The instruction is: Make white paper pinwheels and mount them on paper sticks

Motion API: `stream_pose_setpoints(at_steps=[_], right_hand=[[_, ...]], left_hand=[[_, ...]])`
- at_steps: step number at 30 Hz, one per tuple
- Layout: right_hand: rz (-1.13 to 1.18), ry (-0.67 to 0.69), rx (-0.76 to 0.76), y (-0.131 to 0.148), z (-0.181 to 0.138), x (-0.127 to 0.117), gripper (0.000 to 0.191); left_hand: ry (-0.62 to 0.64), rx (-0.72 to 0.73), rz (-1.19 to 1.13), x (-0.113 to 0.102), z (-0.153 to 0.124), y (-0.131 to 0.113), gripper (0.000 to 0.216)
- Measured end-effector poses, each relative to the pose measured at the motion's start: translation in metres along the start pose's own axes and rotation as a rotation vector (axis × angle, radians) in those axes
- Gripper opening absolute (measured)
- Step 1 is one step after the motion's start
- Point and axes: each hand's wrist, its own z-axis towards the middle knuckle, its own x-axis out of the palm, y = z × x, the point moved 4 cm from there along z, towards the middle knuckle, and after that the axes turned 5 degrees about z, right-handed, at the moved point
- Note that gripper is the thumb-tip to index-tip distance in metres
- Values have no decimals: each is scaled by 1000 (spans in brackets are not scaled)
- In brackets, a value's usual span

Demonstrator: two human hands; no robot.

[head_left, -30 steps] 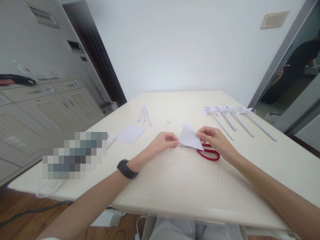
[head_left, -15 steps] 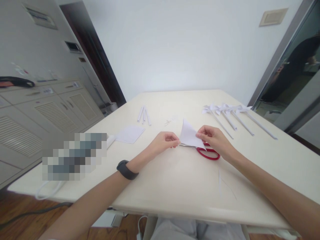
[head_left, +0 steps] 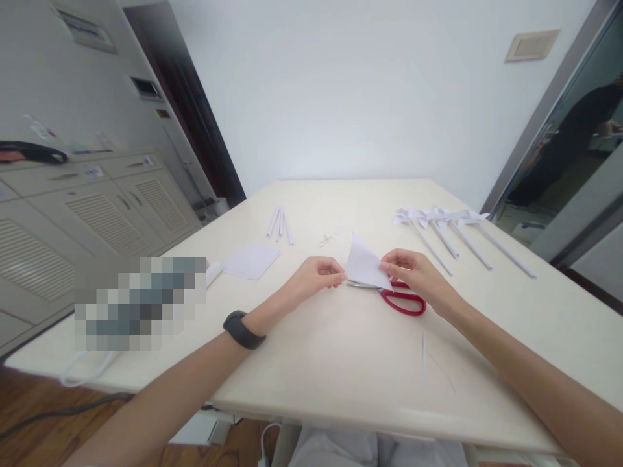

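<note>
Between my hands a white sheet of paper (head_left: pixel 366 263) is held up at a tilt. My left hand (head_left: pixel 318 277) pinches its left corner, fingers closed. On the right side, my right hand (head_left: pixel 407 269) grips the paper's edge between thumb and fingers. Beneath the paper lies a pair of red-handled scissors (head_left: pixel 403 305) on the table, its blades pointing left and partly covered. Close by, thin white paper strips (head_left: pixel 424 357) rest nearer the front edge. Small scraps (head_left: pixel 326 240) lie just beyond my left hand.
Paper pinwheels (head_left: pixel 440 217) on rolled sticks lie at the right of the table (head_left: pixel 321 363). Several rolled paper sticks (head_left: pixel 280 224) and flat paper sheets (head_left: pixel 250 261) lie to the left. A blurred-out object (head_left: pixel 141 305) sits at the left edge. Someone in dark clothing (head_left: pixel 567 146) shows at far right.
The paper has shifted slightly left, and more of the scissors' blades and handles shows beneath it. Both hands keep their hold. The whole view has moved a little.
</note>
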Motion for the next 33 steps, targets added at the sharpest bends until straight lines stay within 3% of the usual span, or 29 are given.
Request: stream_pose_setpoints(at_steps=[26,33], right_hand=[[0,-39,-8,-1,-1,2,20],[12,7,4,0,-2,-1,21]], left_hand=[[8,14,17,0,-2,-2,14],[-21,16,35,-5,0,-2,16]])
